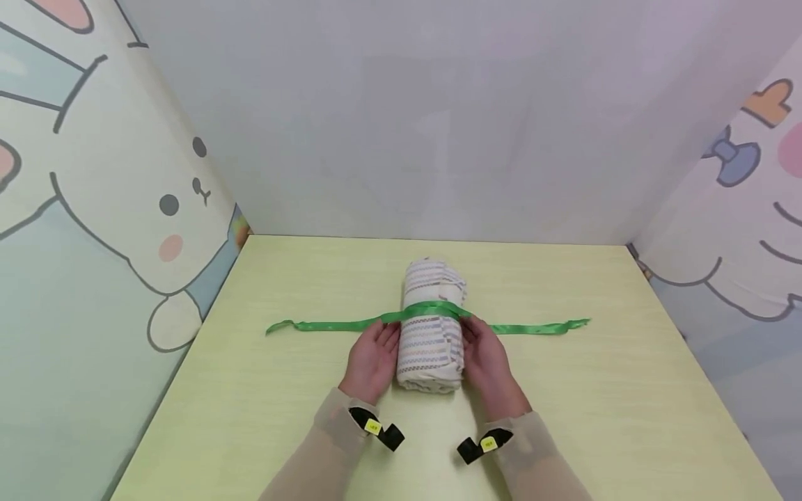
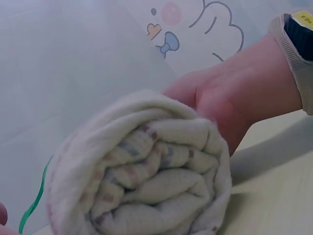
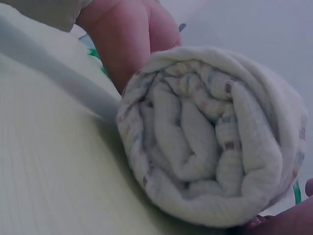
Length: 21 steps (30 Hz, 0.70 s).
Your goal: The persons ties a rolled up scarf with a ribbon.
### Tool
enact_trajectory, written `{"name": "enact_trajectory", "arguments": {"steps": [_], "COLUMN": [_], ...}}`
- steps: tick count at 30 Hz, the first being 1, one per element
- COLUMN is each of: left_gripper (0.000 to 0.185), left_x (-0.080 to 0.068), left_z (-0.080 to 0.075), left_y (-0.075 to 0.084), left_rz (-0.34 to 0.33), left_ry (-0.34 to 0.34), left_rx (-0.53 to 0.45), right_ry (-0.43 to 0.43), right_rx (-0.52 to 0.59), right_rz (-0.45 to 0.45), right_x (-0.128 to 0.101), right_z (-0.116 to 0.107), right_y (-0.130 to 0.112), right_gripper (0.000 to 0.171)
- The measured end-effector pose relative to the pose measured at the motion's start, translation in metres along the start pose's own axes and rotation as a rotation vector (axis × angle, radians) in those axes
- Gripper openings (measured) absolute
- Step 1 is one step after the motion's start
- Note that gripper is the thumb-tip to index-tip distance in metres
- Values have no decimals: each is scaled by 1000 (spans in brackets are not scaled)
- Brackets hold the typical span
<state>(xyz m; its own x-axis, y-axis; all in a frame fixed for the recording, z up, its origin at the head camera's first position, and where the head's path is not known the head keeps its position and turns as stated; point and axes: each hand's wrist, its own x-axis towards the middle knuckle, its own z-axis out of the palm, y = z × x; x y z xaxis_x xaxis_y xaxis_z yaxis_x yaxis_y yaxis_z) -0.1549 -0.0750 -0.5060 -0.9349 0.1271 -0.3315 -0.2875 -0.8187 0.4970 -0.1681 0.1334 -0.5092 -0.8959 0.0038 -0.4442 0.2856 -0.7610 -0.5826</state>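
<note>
Nearest of all, below the roll of patterned cloth (image 1: 429,348), two beige sleeves (image 1: 313,452) reached up, with a small black wrist camera (image 1: 392,437) at the left cuff and a matching one (image 1: 468,450) at the right. Further up, the left hand (image 1: 371,358) lay against the roll's left side, its fingers loosely extended and touching the cloth rather than curled round it. The right hand (image 1: 491,358) was against the roll's right side, its fingertips at the ribbon's edge; whether they pinched the ribbon, I could not tell. The roll itself lay lengthwise on the pale yellow table (image 1: 250,396), and both wrist views showed the coiled layers at its near end. Across the roll, just beyond its middle, passed a green ribbon (image 1: 432,308), whose ends stretched out on the table to either side of the roll, twisted near their tips. As for progress, I judged the rolling complete and the ribbon's placing largely so: the cloth was compact and the band crossed its top. No knot or bow was visible, so fastening the loose ends seemed to remain. Well beyond the roll stood a plain pale wall (image 1: 438,139), flanked by cartoon-printed panels (image 1: 125,174) to its left and right.
</note>
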Motion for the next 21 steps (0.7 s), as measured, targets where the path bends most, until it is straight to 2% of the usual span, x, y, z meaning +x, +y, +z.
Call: {"name": "enact_trajectory", "arguments": {"steps": [3, 7, 11, 15, 18, 21], "left_gripper": [53, 50, 46, 35, 31, 28], "left_x": [8, 17, 24, 31, 33, 34], "left_z": [2, 4, 7, 10, 15, 20], "left_y": [-3, -4, -3, -1, 1, 3], "left_rz": [11, 49, 75, 72, 91, 119], "left_ry": [29, 73, 112, 136, 134, 127], "left_rx": [-46, -89, -91, -69, -42, -41], "right_ry": [59, 116, 146, 160, 164, 161], "right_rx": [83, 137, 144, 116, 77, 46], "right_rz": [-21, -30, -45, -71, -86, -91], "right_x": [4, 8, 12, 15, 17, 19], "right_z": [1, 3, 7, 9, 11, 12], "right_y": [1, 0, -1, -2, -2, -2], "right_gripper": [18, 15, 15, 26, 38, 43]}}
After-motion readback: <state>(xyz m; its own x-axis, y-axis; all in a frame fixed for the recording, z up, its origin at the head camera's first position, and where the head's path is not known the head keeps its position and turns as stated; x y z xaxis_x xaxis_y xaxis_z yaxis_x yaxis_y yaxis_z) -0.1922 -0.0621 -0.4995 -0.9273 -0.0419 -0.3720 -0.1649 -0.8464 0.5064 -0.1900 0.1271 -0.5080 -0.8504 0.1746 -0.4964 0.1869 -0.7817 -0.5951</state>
